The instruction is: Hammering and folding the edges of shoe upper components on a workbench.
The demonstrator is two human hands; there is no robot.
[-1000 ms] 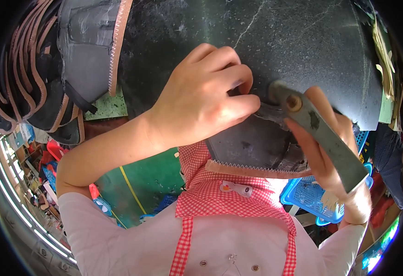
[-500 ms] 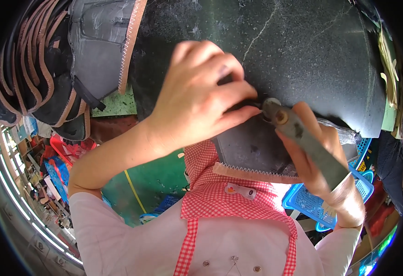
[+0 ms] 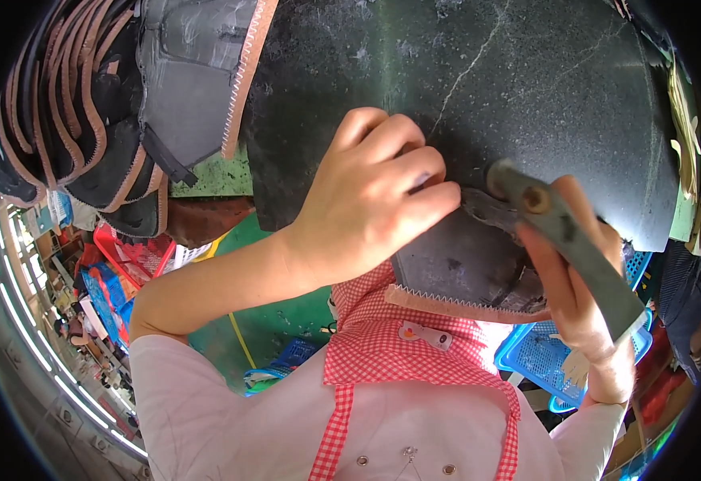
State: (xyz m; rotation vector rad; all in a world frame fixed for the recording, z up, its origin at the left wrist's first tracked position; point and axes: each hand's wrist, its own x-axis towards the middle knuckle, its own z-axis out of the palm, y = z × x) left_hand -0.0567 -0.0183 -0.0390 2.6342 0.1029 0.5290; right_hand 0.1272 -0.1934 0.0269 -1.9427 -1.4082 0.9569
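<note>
A black shoe-upper piece (image 3: 463, 268) lies at the work surface's near edge, with a tan strip zigzag-stitched along its lower side. My left hand (image 3: 378, 192) is closed at its upper left edge, thumb and forefinger pinching the dark folded margin. In my right hand (image 3: 571, 264) is a shoemaker's hammer (image 3: 587, 244), seen from above, its round face by the margin just right of my left fingertips. The wooden handle end shows in the hammer head; the rest of the handle is hidden under it.
A dark cracked slab (image 3: 543, 104) forms the work surface. Another upper piece (image 3: 186, 104) lies at its left, beside a stack of stitched uppers (image 3: 78, 104). Blue plastic baskets (image 3: 535, 361) stand below right, a red basket (image 3: 130, 260) below left. Papers (image 3: 683, 128) hang at the right.
The hammer has shifted slightly right, and its face has come off my left fingertips. My left hand has moved a little down and right, its fingers curling more. The whole view has shifted slightly.
</note>
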